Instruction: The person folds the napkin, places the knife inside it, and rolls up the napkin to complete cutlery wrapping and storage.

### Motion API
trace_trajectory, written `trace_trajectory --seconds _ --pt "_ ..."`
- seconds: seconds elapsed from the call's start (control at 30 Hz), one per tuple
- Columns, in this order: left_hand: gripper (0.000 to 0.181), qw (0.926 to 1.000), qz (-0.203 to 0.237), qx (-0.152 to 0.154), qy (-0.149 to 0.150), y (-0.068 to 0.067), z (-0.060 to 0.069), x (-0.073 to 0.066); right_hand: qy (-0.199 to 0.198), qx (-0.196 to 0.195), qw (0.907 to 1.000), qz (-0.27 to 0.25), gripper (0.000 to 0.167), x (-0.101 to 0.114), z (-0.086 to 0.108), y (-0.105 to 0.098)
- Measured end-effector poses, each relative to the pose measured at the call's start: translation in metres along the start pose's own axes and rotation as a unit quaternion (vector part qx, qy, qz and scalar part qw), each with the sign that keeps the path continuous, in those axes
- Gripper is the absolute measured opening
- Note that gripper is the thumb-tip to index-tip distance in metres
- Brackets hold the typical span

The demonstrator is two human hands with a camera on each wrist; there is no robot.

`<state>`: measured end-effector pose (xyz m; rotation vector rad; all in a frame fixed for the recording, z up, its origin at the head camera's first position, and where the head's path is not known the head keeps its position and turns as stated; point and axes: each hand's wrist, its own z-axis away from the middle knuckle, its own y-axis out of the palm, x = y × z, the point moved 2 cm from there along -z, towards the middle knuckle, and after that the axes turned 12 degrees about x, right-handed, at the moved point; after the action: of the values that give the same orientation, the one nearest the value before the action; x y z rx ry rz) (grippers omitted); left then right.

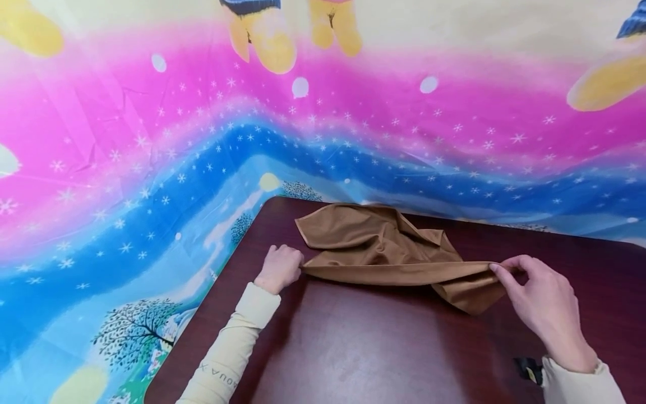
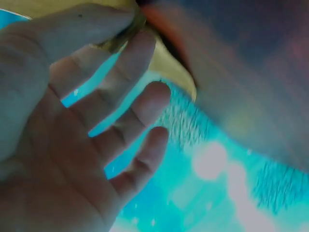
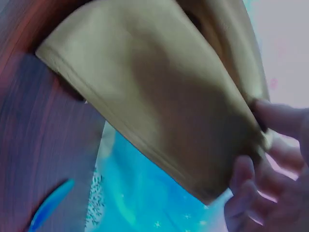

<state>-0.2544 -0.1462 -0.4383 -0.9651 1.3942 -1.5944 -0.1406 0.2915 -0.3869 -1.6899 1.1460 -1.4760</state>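
Head view, bare left hand [image 1: 280,267] and right hand [image 1: 551,300] pinch brown fabric [image 1: 373,274] edge, cream sleeve [image 1: 233,342], dark lettering [image 1: 217,375] unclear.

Left sleeve [image 1: 224,350]: pale cream, lightly creased, row of dark capital letters [image 1: 218,375] printed along forearm, only partly legible. Left cuff [image 1: 258,304]: smooth, lighter band. Right sleeve [image 1: 580,386]: pale cream too, edge slightly loose around wrist. Black piece [image 1: 527,369] with small yellowish mark beside it, kind unclear. Left hand [image 1: 281,268], right hand [image 1: 549,303]: bare. Small dark spot on left thumb [image 2: 82,28].
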Motion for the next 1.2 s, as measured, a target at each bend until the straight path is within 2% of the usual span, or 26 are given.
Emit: trace_trajectory --seconds 0.07,0.13,0.2,0.27,0.33,0.37,0.4,0.5,0.67,0.73,0.83,0.93,1.03,1.1,1.2 --pt "0.021 0.9998 0.008 -0.011 -0.013 -0.009 0.007 0.008 -0.015 0.069 0.9974 0.018 0.022 -0.003 0.001 0.001" --pt "0.024 0.9996 0.018 -0.002 -0.022 -0.019 0.015 0.016 -0.036 0.158 0.9861 0.035 0.018 -0.006 0.004 0.006" --pt "0.03 0.9987 0.031 0.029 -0.028 -0.028 0.025 0.024 -0.072 0.259 0.9627 0.033 0.013 -0.008 0.008 0.011" --pt "0.03 0.9939 0.06 0.085 -0.035 -0.037 0.035 0.029 -0.111 0.349 0.9306 0.011 0.012 -0.01 0.013 0.016" --pt "0.028 0.9846 0.091 0.143 -0.043 -0.045 0.044 0.032 -0.142 0.408 0.9017 -0.016 0.013 -0.011 0.017 0.019" --pt "0.025 0.9793 0.105 0.166 -0.047 -0.047 0.047 0.032 -0.152 0.425 0.8919 -0.027 0.015 -0.012 0.018 0.02" --pt "0.021 0.9741 0.118 0.186 -0.051 -0.049 0.05 0.032 -0.16 0.433 0.8865 -0.034 0.017 -0.012 0.019 0.021" --pt "0.016 0.9665 0.129 0.219 -0.039 -0.048 0.051 0.029 -0.163 0.445 0.8803 -0.031 0.018 -0.013 0.019 0.022" --pt "0.02 0.9568 0.162 0.239 0.031 -0.039 0.043 0.021 -0.164 0.461 0.8715 -0.028 0.019 -0.014 0.014 0.023" --pt "0.02 0.9538 0.175 0.238 0.054 -0.036 0.037 0.016 -0.167 0.459 0.8726 -0.02 0.019 -0.014 0.011 0.025" --pt "0.015 0.9562 0.174 0.223 0.075 -0.031 0.027 0.008 -0.165 0.449 0.8784 0.007 0.019 -0.014 0.008 0.029" --pt "0.018 0.9598 0.164 0.212 0.084 -0.026 0.019 -0.002 -0.143 0.451 0.8801 0.041 0.021 -0.009 0.005 0.033" --pt "0.027 0.9595 0.151 0.219 0.092 -0.018 0.017 -0.013 -0.125 0.466 0.8744 0.051 0.024 -0.003 0.007 0.039" --pt "0.022 0.9584 0.141 0.229 0.095 -0.014 0.02 -0.018 -0.131 0.47 0.8713 0.05 0.025 0.001 0.011 0.042" --pt "0.014 0.959 0.119 0.248 0.07 -0.01 0.028 -0.023 -0.137 0.478 0.8667 0.046 0.023 0.004 0.022 0.045"
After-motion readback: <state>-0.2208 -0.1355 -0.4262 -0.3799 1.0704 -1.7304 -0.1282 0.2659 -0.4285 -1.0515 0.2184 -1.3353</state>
